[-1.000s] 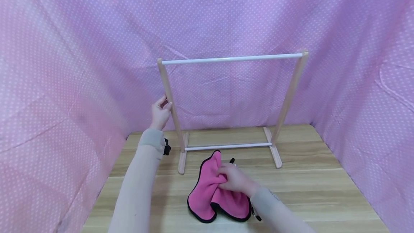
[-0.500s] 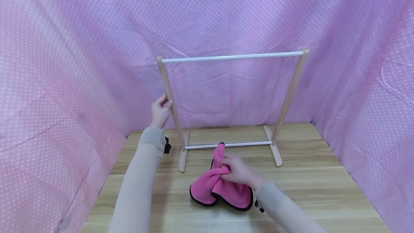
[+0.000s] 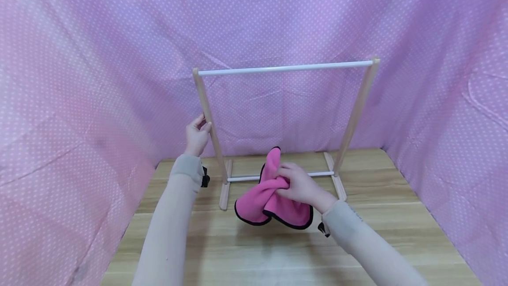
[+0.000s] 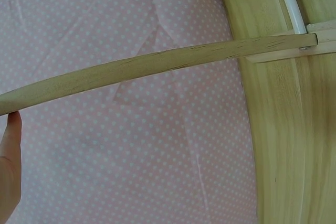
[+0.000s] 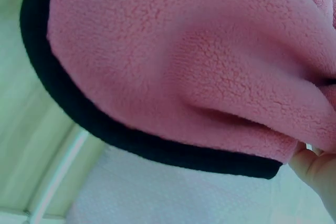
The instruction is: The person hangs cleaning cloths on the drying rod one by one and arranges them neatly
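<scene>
A small wooden rack (image 3: 357, 109) with white top and bottom bars stands near the back of the wooden table. My left hand (image 3: 196, 138) holds its left upright, thumb on the near side and fingers on the outer side. In the left wrist view that upright (image 4: 157, 62) crosses the picture, with a finger against its edge. Bunched in my right hand (image 3: 299, 184) is a pink fleece cloth (image 3: 254, 204) with black edging. It hangs above the table in front of the lower bar, one corner pointing up. The right wrist view is mostly filled by the cloth (image 5: 136, 72), its folds hiding most fingers.
The white top bar (image 3: 285, 69) spans both uprights, and the white lower bar (image 3: 243, 179) is partly covered by the cloth. Pink dotted fabric (image 3: 79, 114) walls the table (image 3: 397, 233) at the back and both sides.
My right hand has lifted the cloth off the table and carried it forward toward the rack's lower bar. My left hand has kept its hold on the upright.
</scene>
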Tool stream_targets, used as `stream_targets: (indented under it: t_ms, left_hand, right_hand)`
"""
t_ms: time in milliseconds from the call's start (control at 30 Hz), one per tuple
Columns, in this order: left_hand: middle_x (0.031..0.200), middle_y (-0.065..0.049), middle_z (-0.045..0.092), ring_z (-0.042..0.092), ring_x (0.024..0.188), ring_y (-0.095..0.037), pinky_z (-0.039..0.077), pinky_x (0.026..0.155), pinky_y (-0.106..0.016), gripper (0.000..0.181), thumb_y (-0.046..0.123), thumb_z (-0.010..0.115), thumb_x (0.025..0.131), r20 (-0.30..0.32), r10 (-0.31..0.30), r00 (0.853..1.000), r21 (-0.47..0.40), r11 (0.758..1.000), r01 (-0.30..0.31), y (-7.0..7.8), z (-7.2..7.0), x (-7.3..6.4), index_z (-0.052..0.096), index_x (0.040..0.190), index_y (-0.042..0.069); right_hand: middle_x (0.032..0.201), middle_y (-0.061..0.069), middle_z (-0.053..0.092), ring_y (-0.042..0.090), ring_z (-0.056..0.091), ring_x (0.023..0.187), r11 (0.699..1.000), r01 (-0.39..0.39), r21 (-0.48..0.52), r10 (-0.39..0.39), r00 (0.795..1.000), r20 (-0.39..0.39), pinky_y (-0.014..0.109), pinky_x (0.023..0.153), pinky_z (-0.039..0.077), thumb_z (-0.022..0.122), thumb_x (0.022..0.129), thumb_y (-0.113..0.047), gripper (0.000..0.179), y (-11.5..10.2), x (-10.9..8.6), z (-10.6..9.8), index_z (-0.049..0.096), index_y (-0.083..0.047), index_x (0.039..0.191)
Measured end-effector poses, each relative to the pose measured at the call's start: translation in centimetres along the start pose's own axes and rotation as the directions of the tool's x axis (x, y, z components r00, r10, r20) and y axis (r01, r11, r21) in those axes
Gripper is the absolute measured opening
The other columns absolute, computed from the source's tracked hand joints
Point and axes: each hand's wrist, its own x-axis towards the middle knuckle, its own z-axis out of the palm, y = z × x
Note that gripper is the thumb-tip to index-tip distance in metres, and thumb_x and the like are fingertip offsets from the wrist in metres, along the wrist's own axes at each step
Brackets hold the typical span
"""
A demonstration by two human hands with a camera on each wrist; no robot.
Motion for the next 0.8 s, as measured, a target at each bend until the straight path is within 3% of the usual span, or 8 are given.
stream_targets:
  t_ms: [200,367,533,800]
  left_hand:
    - [0.136,-0.021,0.05,0.051,0.121,-0.029,0.047,0.101,-0.029,0.049,-0.009,0.05,0.092,0.005,-0.018,1.0,-0.001,1.0,0.018,0.0,0.0,0.0,0.04,0.138,0.001]
    - [0.138,-0.02,0.049,0.049,0.124,-0.03,0.047,0.1,-0.031,0.048,-0.009,0.051,0.091,0.002,0.004,1.0,0.021,1.0,-0.004,-0.1,0.0,0.1,0.041,0.137,0.0]
    - [0.141,-0.019,0.047,0.049,0.124,-0.029,0.048,0.099,-0.028,0.049,-0.009,0.051,0.092,0.005,-0.014,1.0,0.004,1.0,0.014,-0.1,-0.1,0.0,0.038,0.139,0.0]
    - [0.14,-0.021,0.047,0.05,0.123,-0.03,0.048,0.098,-0.027,0.049,-0.009,0.05,0.092,0.001,-0.017,1.0,0.013,1.0,0.017,0.1,0.0,-0.2,0.038,0.139,-0.001]
  right_hand:
    - [0.093,0.002,0.06,0.018,0.053,0.088,0.999,0.048,-0.011,-0.048,0.998,-0.049,0.032,0.076,0.048,0.079,0.068,-0.005,0.024,-0.4,1.7,-2.3,0.064,-0.011,0.086]
    - [0.092,0.005,0.061,0.019,0.053,0.085,0.993,0.111,-0.038,-0.115,0.988,-0.106,0.033,0.074,0.047,0.078,0.067,-0.003,0.024,-1.4,3.7,-4.9,0.065,-0.008,0.086]
    - [0.093,0.007,0.062,0.021,0.054,0.087,0.988,0.145,-0.057,-0.152,0.977,-0.151,0.034,0.076,0.047,0.079,0.068,-0.004,0.023,-2.3,5.5,-7.1,0.066,-0.007,0.087]
    - [0.094,0.012,0.062,0.028,0.056,0.094,0.978,0.186,-0.091,-0.205,0.937,-0.282,0.038,0.081,0.049,0.081,0.067,-0.002,0.025,-3.5,7.4,-9.9,0.066,-0.005,0.086]
